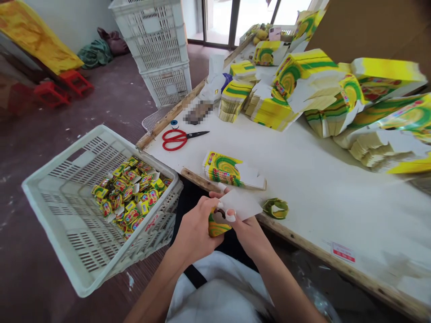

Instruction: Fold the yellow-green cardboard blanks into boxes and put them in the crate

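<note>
Between my two hands is a yellow and green printed carton, with its white flap turned up. My left hand grips its left side, fingers curled over the edge. My right hand pinches the carton near the flap, and white wrapping shows on some fingertips. Just beyond the hands lies a small stack of flat printed cartons. A green ring-shaped strip rests on the table by my right hand. What is inside the carton is hard to make out.
At my left stands a white plastic crate holding many small folded cartons. Red-handled scissors lie on the white table. Bundles of flat cartons are piled at the back. Stacked white crates stand beyond the table edge.
</note>
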Available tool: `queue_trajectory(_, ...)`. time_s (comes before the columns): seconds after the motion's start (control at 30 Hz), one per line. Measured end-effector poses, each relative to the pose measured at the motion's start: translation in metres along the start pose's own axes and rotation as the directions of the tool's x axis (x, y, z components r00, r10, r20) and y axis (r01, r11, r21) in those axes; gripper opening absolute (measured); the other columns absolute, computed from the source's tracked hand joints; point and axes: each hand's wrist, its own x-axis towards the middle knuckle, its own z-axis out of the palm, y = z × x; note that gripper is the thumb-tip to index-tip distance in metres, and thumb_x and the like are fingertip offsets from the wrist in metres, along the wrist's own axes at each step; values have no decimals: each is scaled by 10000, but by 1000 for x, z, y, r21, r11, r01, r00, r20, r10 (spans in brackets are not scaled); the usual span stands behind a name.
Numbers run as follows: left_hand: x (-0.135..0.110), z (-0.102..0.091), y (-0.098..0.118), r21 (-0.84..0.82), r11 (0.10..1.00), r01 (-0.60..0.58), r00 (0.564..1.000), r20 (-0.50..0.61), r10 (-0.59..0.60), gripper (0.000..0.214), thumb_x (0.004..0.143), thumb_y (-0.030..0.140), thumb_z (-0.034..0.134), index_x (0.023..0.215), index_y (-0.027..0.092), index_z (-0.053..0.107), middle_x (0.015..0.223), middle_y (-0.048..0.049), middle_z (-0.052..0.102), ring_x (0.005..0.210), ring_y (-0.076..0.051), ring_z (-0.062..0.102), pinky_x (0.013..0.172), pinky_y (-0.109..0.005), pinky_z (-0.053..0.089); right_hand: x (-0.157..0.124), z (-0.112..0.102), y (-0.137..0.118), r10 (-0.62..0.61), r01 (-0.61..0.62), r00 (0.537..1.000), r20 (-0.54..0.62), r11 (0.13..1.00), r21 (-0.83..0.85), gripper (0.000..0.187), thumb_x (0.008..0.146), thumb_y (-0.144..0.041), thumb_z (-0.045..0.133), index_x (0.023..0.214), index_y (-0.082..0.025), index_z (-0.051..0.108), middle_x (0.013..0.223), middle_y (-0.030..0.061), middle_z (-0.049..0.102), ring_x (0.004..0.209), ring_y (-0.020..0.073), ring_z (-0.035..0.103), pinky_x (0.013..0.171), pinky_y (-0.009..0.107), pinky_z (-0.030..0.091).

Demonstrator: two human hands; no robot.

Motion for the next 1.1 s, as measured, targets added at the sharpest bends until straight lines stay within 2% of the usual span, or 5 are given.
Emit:
queue_trajectory(0.2,5,9,-4,-127,990,59,985,-153,-79,654,706,194,647,1304,220,384,1198,-128,572,1015,-266,629,836,-396,515,-9,0,-3,-335,378,925,182,745,-550,628,892,-62,445,1461,-316,365,1526,70,389,1364,214,433,1060,382,456)
queue_trajectory(0.4,7,5,-13,-437,818,375,836,-223,-502,712,547,318,835,1171,203,512,1026,-52,622,921,-237,645,820,-402,533,0,-14,3,-504,367,861,-67,706,-606,675,889,14,384,1455,-352,360,1483,54,458,1325,198,485,1061,379,462)
queue_trajectory(0.57,10,-6,-13,-832,471,294,758,-97,-645,527,628,317,812,1057,186,536,840,-6,690,715,-162,683,682,-301,575,1,-18,7,-446,449,878,174,638,-625,686,907,-59,447,1508,-307,228,1599,107,202,1401,243,370,962,367,538)
queue_trajectory(0.77,15,-9,-11,-864,442,240,765,-112,-634,512,640,274,820,1071,183,561,849,-11,716,700,-159,699,619,-255,580,6,-25,4,-412,428,889,201,589,-685,384,912,-72,449,1235,-228,588,1454,170,451,1281,245,531,915,375,558)
queue_trajectory(1.1,14,-8,-6,-885,422,196,759,-136,-637,466,668,264,804,1058,182,562,805,1,706,678,-137,687,639,-248,579,8,-25,-3,-405,438,888,219,600,-669,289,916,-139,487,1182,-239,542,1412,176,445,1254,261,540,891,418,554)
